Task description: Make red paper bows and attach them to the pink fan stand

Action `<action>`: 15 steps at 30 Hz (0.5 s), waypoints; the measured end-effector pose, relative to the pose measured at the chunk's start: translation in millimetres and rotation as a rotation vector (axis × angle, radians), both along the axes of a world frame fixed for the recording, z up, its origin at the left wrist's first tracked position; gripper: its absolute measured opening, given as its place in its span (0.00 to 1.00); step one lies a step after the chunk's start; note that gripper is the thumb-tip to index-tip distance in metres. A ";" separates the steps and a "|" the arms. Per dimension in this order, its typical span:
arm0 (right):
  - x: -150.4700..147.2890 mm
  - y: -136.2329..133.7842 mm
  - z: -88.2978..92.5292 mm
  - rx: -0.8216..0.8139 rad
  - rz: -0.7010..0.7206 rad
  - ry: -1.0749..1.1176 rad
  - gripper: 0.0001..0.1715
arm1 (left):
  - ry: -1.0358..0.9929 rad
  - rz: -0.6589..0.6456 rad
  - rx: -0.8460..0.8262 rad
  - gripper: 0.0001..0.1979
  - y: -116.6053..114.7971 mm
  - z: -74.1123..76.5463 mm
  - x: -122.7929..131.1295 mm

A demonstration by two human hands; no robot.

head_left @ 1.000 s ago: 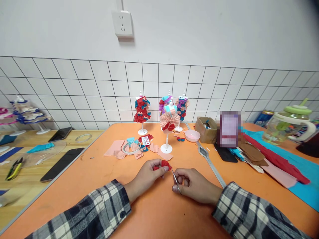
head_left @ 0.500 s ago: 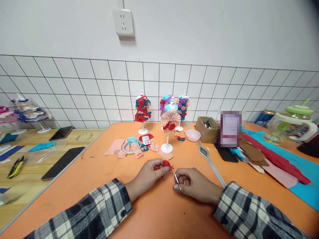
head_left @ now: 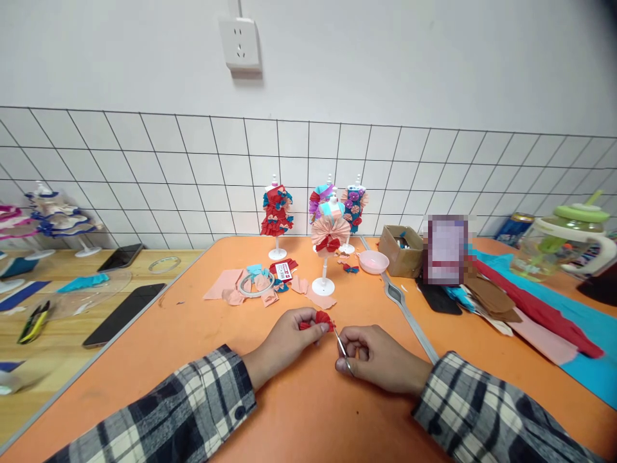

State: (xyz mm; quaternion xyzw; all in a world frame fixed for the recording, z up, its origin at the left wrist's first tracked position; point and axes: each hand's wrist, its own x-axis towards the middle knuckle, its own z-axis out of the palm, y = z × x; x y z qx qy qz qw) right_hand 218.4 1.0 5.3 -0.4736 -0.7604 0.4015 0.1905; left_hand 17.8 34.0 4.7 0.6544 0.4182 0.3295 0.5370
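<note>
My left hand (head_left: pixel 288 337) pinches a small gathered piece of red crepe paper (head_left: pixel 323 317) between thumb and fingers, above the orange mat (head_left: pixel 308 411). My right hand (head_left: pixel 383 361) is closed round small silver scissors (head_left: pixel 341 344), whose tips meet the right edge of the red paper. Part of the handles is hidden by the fingers. Just beyond my hands stands a small white dress form (head_left: pixel 323 287) wearing a pleated peach paper fan (head_left: pixel 330 229) with a red bow (head_left: pixel 328 245).
Peach paper scraps (head_left: pixel 224 284) and a tape roll (head_left: pixel 257 283) lie at left of the dress form. Other dressed forms (head_left: pixel 276 215) stand behind. A pink dish (head_left: pixel 374 262), cardboard box (head_left: pixel 401 251), crepe paper sheets (head_left: pixel 540 308) and a green-lidded jug (head_left: pixel 549 241) are on the right.
Both hands keep nearly the same position, with the scissor tips still at the red paper. The whole view has shifted very slightly.
</note>
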 end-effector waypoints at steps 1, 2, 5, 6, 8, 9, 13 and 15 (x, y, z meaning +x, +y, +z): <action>-0.1 -0.1 -0.1 -0.002 0.001 0.000 0.11 | 0.001 0.000 0.001 0.14 0.1 0.0 0.0; -0.1 0.0 -0.4 -0.004 0.001 0.001 0.11 | 0.001 -0.002 0.003 0.15 0.2 0.2 0.0; 0.6 0.1 -1.3 -0.002 -0.002 -0.005 0.11 | -0.007 -0.010 0.009 0.15 0.3 0.5 0.0; 1.0 0.1 -1.3 0.001 0.000 -0.008 0.10 | -0.006 -0.009 0.010 0.15 0.2 0.6 0.0; 1.6 -0.1 -0.5 0.010 0.009 -0.010 0.10 | 0.002 -0.003 0.008 0.15 -0.1 0.6 0.0; 1.7 -0.3 0.1 0.016 0.014 -0.009 0.11 | 0.005 -0.003 0.005 0.15 -0.3 0.5 0.1; 1.3 -1.1 2.2 0.037 0.019 -0.014 0.12 | -0.004 -0.010 -0.005 0.15 -0.7 0.2 0.8; 1.1 -1.0 2.4 0.039 0.021 -0.015 0.12 | -0.006 -0.005 0.001 0.15 -0.7 0.2 1.3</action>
